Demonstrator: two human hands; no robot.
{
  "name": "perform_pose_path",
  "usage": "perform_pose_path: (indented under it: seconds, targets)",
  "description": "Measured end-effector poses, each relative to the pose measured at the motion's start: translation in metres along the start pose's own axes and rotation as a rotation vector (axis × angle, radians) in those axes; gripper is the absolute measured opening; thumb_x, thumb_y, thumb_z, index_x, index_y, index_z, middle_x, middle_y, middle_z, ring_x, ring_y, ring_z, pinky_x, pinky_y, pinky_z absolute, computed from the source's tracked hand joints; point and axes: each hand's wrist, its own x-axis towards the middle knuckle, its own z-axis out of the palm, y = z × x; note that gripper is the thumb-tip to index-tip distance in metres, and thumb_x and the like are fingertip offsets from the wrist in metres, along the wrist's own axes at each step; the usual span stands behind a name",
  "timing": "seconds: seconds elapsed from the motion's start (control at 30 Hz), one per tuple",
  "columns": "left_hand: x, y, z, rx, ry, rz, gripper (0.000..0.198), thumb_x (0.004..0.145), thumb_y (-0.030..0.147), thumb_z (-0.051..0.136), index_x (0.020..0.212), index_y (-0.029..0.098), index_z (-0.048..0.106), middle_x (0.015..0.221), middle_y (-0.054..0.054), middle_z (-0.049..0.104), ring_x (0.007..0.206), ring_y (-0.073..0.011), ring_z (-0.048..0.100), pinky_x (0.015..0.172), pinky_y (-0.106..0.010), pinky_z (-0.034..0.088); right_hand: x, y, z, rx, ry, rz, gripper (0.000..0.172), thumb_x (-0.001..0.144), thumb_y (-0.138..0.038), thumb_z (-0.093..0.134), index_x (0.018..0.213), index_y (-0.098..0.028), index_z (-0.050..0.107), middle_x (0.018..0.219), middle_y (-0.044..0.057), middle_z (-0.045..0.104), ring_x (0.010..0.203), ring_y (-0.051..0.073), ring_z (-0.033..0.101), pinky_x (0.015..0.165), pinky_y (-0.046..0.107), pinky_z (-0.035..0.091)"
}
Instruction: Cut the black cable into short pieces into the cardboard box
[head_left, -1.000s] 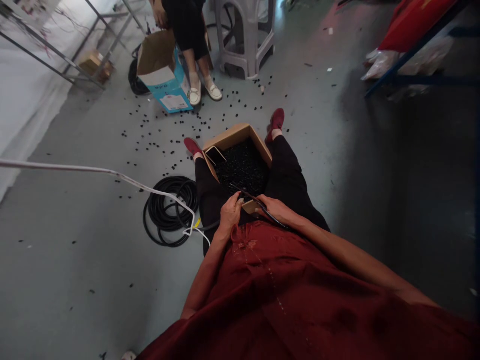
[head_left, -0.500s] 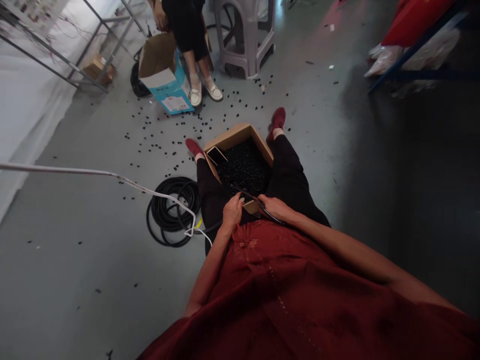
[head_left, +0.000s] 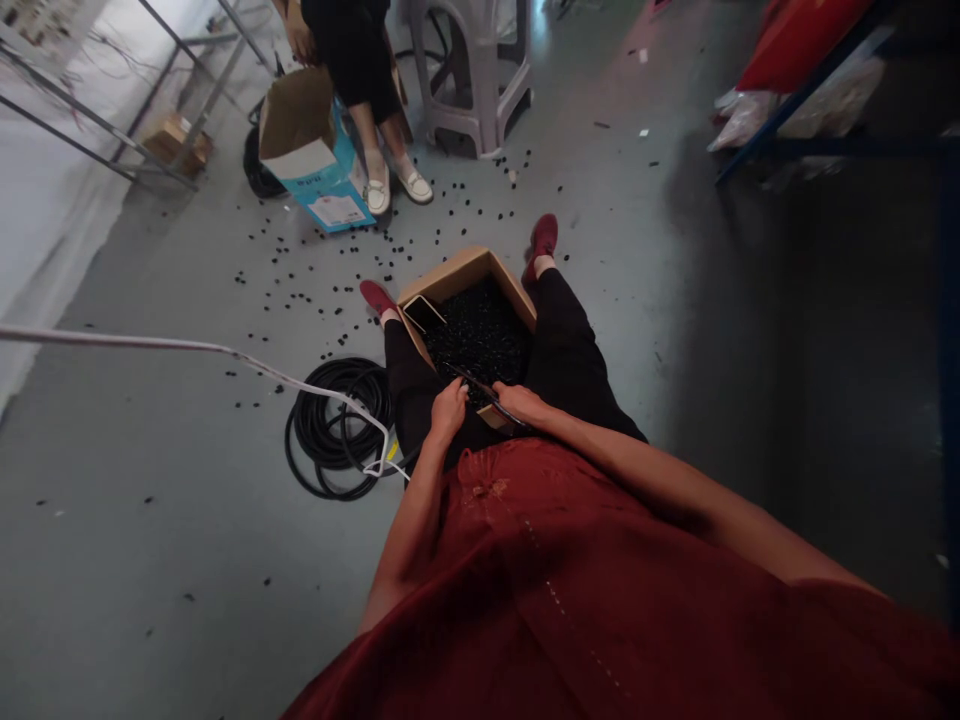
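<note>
The curled right hand [head_left: 519, 402] grips the black cable [head_left: 480, 388]. The left hand [head_left: 448, 408], its grip unclear, sits beside it. The black cable slants up-left.

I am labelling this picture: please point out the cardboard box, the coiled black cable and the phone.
cardboard box [head_left: 450, 276]: head view, far rim.
coiled black cable [head_left: 306, 440]: head view, left loops.
phone [head_left: 424, 312]: head view, its face.

R hand [head_left: 519, 403] slid closer to L hand [head_left: 448, 410] along the black cable [head_left: 480, 385]. Less box [head_left: 465, 272] rim shows btwn them.
</note>
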Motion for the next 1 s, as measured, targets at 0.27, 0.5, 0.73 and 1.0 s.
perform_pose_path:
  seconds: [0.27,0.5,0.73,1.0]
  targets:
    - [0.016,-0.012,-0.004,0.001,-0.061,0.018,0.036,0.093,0.023,0.04,0.119,0.015,0.063,0.091,-0.008,0.071,0.085,-0.0187,0.064,0.078,-0.026,0.044,0.008,-0.006,0.001,0.01,0.019,0.04,0.041,0.088,-0.041,0.044,0.123,-0.022,0.054,0.113,0.016,0.067,0.1,0.029,0.065,0.076,0.035,0.048]
    - [0.019,-0.019,0.001,-0.033,-0.091,0.015,0.038,0.091,0.023,0.043,0.124,0.014,0.06,0.098,-0.01,0.071,0.087,-0.0194,0.064,0.08,-0.027,0.045,0.015,-0.002,0.012,0.044,0.034,0.041,0.038,0.089,-0.041,0.045,0.119,-0.021,0.058,0.11,0.016,0.068,0.099,0.029,0.066,0.075,0.033,0.047]
    - [0.018,-0.017,-0.002,-0.12,-0.079,-0.04,0.035,0.09,0.019,0.043,0.117,0.01,0.063,0.092,-0.01,0.071,0.079,-0.0178,0.064,0.075,-0.027,0.048,0.016,0.006,0.017,0.147,0.107,0.005,0.028,0.09,-0.033,0.047,0.109,-0.018,0.06,0.098,0.009,0.071,0.087,0.02,0.067,0.067,0.023,0.046]
    - [0.002,-0.008,-0.015,-0.304,-0.069,-0.027,0.041,0.09,0.024,0.045,0.127,0.01,0.057,0.096,-0.009,0.071,0.067,-0.0122,0.06,0.068,-0.024,0.049,-0.003,0.019,0.005,0.597,0.103,-0.081,0.037,0.092,-0.052,0.043,0.111,-0.021,0.054,0.082,0.001,0.067,0.057,0.01,0.059,0.052,0.019,0.046]
